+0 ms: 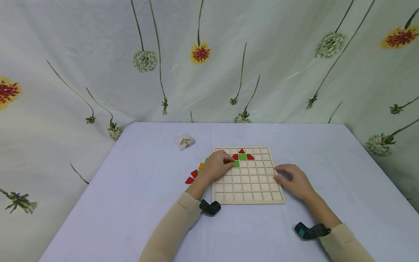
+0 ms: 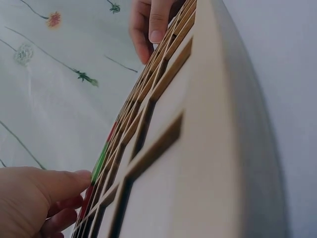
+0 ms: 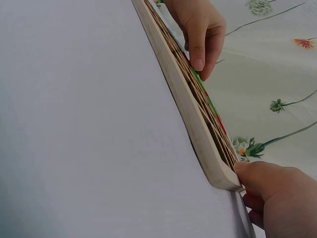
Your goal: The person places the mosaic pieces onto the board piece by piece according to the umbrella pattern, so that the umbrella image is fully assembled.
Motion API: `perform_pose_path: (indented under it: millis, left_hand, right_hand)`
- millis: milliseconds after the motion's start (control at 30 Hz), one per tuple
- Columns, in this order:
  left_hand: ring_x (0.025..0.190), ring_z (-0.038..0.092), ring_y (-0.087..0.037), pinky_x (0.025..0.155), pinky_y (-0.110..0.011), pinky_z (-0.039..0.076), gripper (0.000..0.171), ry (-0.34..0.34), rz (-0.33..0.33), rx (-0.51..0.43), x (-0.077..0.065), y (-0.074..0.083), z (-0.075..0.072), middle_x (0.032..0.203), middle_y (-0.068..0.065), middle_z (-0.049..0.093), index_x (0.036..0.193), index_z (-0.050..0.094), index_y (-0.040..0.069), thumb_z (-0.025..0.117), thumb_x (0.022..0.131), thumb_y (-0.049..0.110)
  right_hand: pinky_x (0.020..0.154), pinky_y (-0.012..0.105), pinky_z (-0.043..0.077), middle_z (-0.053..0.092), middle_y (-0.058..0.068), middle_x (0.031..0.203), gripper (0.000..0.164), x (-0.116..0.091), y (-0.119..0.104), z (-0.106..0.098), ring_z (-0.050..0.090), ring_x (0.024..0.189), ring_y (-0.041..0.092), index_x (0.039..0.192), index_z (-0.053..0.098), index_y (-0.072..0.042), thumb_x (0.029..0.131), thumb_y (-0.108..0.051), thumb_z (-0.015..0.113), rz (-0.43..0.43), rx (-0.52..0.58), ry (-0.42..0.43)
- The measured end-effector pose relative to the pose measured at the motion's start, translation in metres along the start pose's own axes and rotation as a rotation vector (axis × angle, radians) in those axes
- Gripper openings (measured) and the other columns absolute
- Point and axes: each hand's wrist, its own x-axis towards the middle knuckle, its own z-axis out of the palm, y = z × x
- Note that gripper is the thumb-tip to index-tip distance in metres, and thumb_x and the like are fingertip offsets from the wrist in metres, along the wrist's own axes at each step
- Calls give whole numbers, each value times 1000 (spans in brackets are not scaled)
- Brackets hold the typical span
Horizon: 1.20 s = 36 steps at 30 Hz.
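Observation:
A wooden grid board (image 1: 248, 198) lies on the table, with red and green tiles in its upper cells. My left hand (image 1: 217, 164) reaches over the board's left side and pinches a green square tile (image 1: 236, 163) between thumb and fingertips, right at a cell. Above it sit another green square (image 1: 242, 157), a red triangle (image 1: 242, 150) and a red quarter-round tile (image 1: 250, 157). Against the board's right edge my right hand (image 1: 296, 181) rests with thumb and forefinger spread apart. The right wrist view shows that thumb (image 3: 252, 171) at the board's rim.
Left of the board lie loose tiles, among them red quarter-round pieces (image 1: 190, 180) and an orange square (image 1: 201, 166), partly behind my left hand. A small pattern card (image 1: 184, 141) lies farther back on the white tablecloth (image 1: 140, 163). A flower-printed curtain (image 1: 216, 83) hangs behind the table.

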Motion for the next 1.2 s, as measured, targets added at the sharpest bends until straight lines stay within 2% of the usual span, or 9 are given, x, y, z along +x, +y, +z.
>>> perform_pose_path:
  millis: [133, 300, 467, 733, 967, 1200]
  left_hand:
    - [85, 59, -15, 74, -29, 48, 16, 4, -10, -34, -1, -4, -5, 95, -1, 66, 100, 77, 9, 72, 90, 21]
    - [88, 61, -17, 75, -32, 50, 17, -8, -86, -41, -6, -6, -17, 98, -2, 67, 102, 77, 9, 71, 90, 20]
    - [86, 59, -17, 73, -32, 49, 16, -11, -130, -49, -14, -13, -29, 97, -1, 65, 101, 77, 10, 71, 90, 20]
    - [91, 58, -18, 75, -32, 49, 17, -5, -216, -35, -28, -29, -45, 101, 0, 66, 102, 77, 11, 72, 89, 20]
    - [92, 58, -20, 71, -31, 51, 19, -6, -294, -50, -41, -45, -60, 102, -1, 65, 105, 76, 12, 71, 90, 22]
    - [95, 58, -22, 73, -32, 52, 22, -21, -318, -71, -51, -58, -66, 104, -2, 65, 106, 75, 11, 71, 90, 25]
  right_hand:
    - [98, 56, 37, 64, 20, 118, 31, 1, 0, 0, 52, 116, 40, 112, 68, -1, 87, -18, 74, -15, -1, 6]
    - [97, 56, 38, 64, 20, 117, 31, 1, 1, 0, 52, 115, 39, 112, 68, -1, 87, -19, 74, -17, -5, 11]
    - [98, 56, 37, 64, 20, 118, 31, 0, -1, -2, 52, 116, 39, 112, 68, -1, 88, -20, 73, -6, -10, 7]
    - [94, 55, 39, 65, 19, 114, 31, -1, 0, 1, 54, 111, 39, 108, 69, -2, 85, -22, 76, -42, -1, 61]
    - [97, 58, 37, 64, 21, 118, 32, 0, 0, 0, 51, 115, 41, 112, 68, -1, 88, -21, 73, -15, -11, 20]
    - [98, 56, 37, 64, 20, 119, 32, 0, -1, -1, 51, 116, 40, 113, 68, -1, 88, -20, 73, -4, -9, 2]
